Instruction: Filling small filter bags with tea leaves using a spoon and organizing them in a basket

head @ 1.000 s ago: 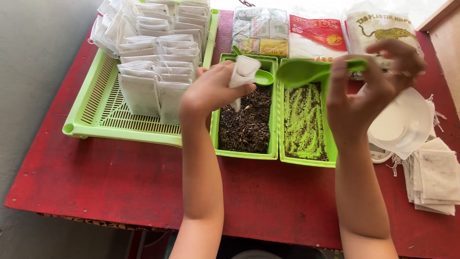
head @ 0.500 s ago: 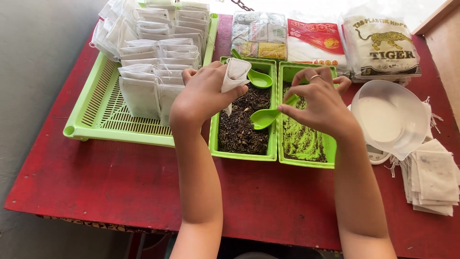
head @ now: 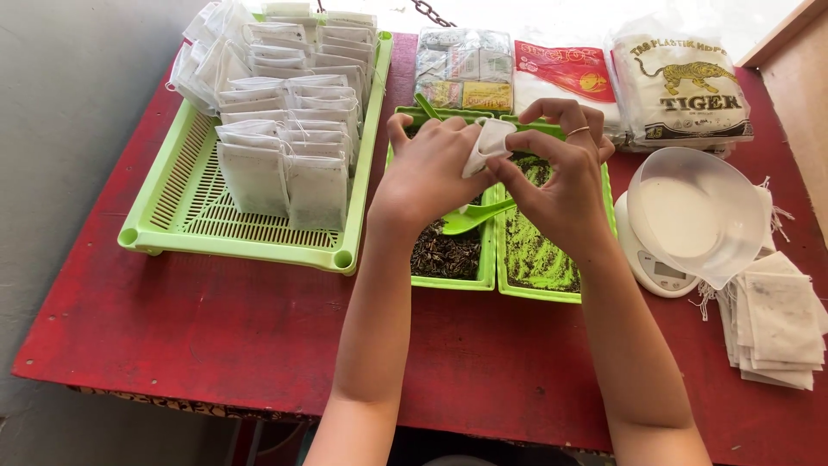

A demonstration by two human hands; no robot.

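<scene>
Red table (head: 216,336), front edge bare. Your left hand (head: 427,173) and right hand (head: 561,185) both pinch the white pouch (head: 485,145) above the green tubs (head: 448,276).

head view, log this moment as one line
left hand: holds white tea bag | right hand: pinches bag, green scoop beneath | over dark tea tray
</scene>
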